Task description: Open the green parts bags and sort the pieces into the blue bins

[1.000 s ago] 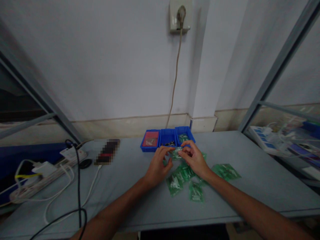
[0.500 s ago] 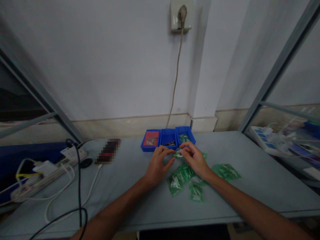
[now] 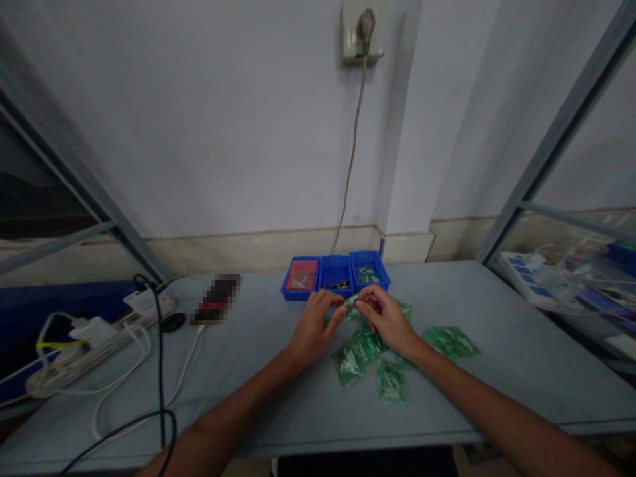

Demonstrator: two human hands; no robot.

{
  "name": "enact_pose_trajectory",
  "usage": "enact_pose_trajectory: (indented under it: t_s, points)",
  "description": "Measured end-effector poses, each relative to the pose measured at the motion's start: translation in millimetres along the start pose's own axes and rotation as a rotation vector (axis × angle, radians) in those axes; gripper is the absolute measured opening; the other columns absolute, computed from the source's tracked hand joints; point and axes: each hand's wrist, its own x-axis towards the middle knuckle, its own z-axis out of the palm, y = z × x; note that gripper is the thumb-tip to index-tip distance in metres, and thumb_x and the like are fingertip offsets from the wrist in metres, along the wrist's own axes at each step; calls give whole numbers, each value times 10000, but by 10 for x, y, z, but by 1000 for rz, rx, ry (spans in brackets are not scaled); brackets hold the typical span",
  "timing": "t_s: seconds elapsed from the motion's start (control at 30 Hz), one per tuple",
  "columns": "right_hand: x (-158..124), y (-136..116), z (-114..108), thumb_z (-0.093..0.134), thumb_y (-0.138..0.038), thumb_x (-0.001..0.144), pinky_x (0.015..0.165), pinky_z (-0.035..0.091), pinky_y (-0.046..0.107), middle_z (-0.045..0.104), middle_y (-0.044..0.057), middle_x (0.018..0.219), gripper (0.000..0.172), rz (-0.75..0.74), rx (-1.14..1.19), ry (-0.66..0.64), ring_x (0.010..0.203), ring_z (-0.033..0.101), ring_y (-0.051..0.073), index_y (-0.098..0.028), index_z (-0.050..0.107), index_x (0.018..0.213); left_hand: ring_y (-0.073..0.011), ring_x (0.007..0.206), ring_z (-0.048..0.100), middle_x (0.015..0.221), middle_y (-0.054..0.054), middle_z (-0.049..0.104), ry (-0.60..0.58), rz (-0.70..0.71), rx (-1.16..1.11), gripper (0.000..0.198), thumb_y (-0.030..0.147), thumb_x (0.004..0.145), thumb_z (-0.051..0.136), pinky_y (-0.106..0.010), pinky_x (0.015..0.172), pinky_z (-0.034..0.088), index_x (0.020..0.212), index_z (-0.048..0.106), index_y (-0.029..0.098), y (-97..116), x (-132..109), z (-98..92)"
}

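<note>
Between my two hands is a small green plastic bag [image 3: 352, 309], held just in front of the blue bins. My left hand [image 3: 317, 326] pinches its left side between thumb and fingers. My right hand [image 3: 385, 317] grips the other side, thumb on top; its fingers partly cover the bag. Under and around my right hand lie several filled green bags [image 3: 350, 363] on the table, with light-coloured contents. One small green bag [image 3: 391, 381] lies nearest to me, and more green bags [image 3: 451, 341] rest to the right of my wrist.
Three joined blue bins [image 3: 335, 267] stand behind my hands, holding a red bag, small dark parts and green bags. A pixelated phone-like object [image 3: 216, 300] with a white cable lies left. Power strips [image 3: 99, 348] and loose cables fill the left edge; metal frame posts rise at both sides.
The fingers of both hands have shifted slightly on the green bag, and the left thumb has come up closer to it. The camera view has moved a little.
</note>
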Motion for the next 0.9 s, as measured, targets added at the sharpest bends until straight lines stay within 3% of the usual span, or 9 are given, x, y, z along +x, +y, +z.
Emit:
enact_pose_trajectory:
  t_s: [0.17,0.4,0.5,0.63,0.9]
  points:
    - [16,-16,-8,697,-508,957,527,342,266,481,-59,726,343,-31,-3,6,573,450,145,-252,565,1142,-240,959,602,992,-62,685,-17,-2,5,175,380,1037,620,-378,875,484,1080,658,214,-29,-7,5]
    - [-7,-31,9,641,-489,1001,558,335,281,407,-65,698,293,-69,-33,-1,591,429,156,-248,573,1152,-223,901,606,935,-50,692,-12,-27,27,157,328,1058,580,-363,846,483,995,666,211,-72,-17,57]
    - [-23,-26,14,603,-502,1024,546,345,280,462,-50,739,299,-54,-26,-28,587,445,158,-269,550,1204,-208,896,621,977,-46,689,19,-64,-36,162,344,1052,591,-341,835,502,1143,645,221,-71,-36,78]
    - [-31,3,13,598,-511,1027,542,370,276,537,-30,804,300,-40,-1,-49,601,485,161,-289,524,1215,-192,875,634,982,-44,691,53,-101,-109,315,347,1059,576,-333,848,522,1349,549,227,-60,-43,79]
    - [-27,14,-4,598,-503,1029,533,362,263,534,-31,828,317,-26,17,-91,593,472,145,-288,512,1245,-219,999,671,1084,-76,723,11,-41,-66,198,307,1100,485,-366,935,525,1146,660,227,-69,-19,64]
